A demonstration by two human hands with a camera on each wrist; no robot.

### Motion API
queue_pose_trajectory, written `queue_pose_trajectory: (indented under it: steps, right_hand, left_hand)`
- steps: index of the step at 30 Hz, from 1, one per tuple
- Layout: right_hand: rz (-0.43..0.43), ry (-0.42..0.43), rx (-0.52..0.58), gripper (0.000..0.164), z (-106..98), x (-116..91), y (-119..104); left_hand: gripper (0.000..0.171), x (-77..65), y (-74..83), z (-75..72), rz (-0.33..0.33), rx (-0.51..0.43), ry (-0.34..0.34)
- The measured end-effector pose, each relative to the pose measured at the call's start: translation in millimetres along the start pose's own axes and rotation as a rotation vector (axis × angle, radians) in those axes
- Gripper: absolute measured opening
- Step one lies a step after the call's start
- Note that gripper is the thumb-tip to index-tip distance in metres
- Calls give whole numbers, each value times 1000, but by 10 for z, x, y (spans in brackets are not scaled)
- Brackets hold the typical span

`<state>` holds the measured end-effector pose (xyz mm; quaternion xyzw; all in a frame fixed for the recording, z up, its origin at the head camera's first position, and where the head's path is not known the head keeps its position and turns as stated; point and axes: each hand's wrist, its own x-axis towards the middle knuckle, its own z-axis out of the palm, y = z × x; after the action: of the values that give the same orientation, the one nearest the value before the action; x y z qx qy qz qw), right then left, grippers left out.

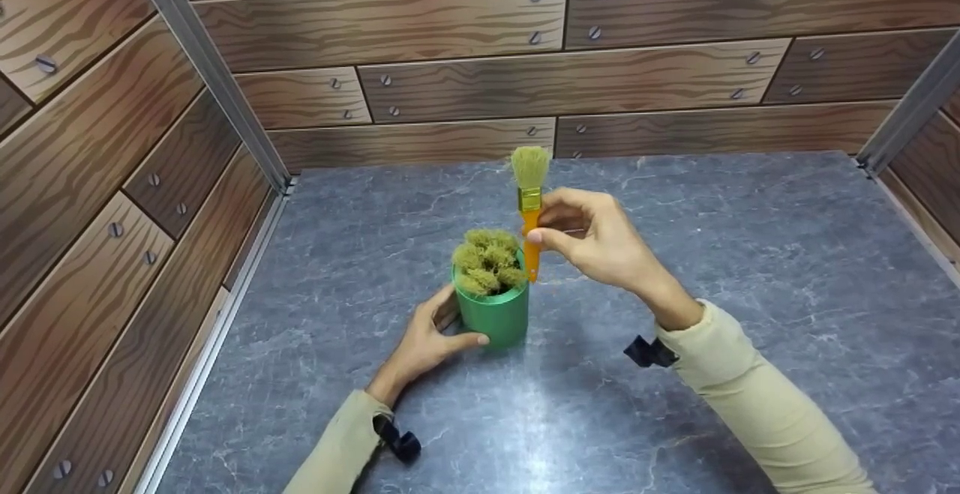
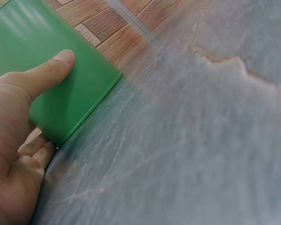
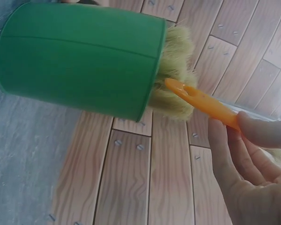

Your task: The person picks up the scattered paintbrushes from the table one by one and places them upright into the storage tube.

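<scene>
A green cylindrical cup (image 1: 493,321) stands upright on the table, with several olive-yellow bristle tufts (image 1: 487,258) showing above its rim; what is below them is hidden inside. My left hand (image 1: 431,340) holds the cup low on its near left side, thumb in front and fingers round the back. Between thumb and fingers, my right hand (image 1: 604,243) pinches the orange handle of a paintbrush (image 1: 531,217), bristles up. The handle's end hangs beside the cup's right rim in the head view. In the right wrist view, the orange handle (image 3: 203,103) points toward the bristle tufts.
The grey marbled tabletop (image 1: 337,269) lies under both hands. Wood-patterned walls (image 1: 450,29) with metal corner strips (image 1: 217,67) border it at the back and sides. A black strap-like piece (image 1: 651,351) sits at the right wrist, another (image 1: 396,438) at the left.
</scene>
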<state>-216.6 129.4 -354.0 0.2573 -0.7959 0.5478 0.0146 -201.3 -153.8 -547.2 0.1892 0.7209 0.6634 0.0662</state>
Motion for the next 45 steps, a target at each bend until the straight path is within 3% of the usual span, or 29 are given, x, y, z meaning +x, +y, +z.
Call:
queue_pose_trajectory:
  steps: [8,18,30,40,45]
  right_hand:
    - [-62,21,7,18,35,43,-64]
    - [-78,48,24,17,44,73,46]
    - [-80,30,21,16,108,64,108]
    - [-83,23,50,44,85,37,113]
    - [-133,0,33,32,107,16,129]
  left_hand:
    - [104,9,-6,5,9,9,-4]
    - [104,-7,-12,-1,-9,15,-9]
    - [103,-2,-13,-5,14,13,-14]
    - [103,4,3,-3,23,10,-15]
    - [103,-1,-8,2,23,7,-17]
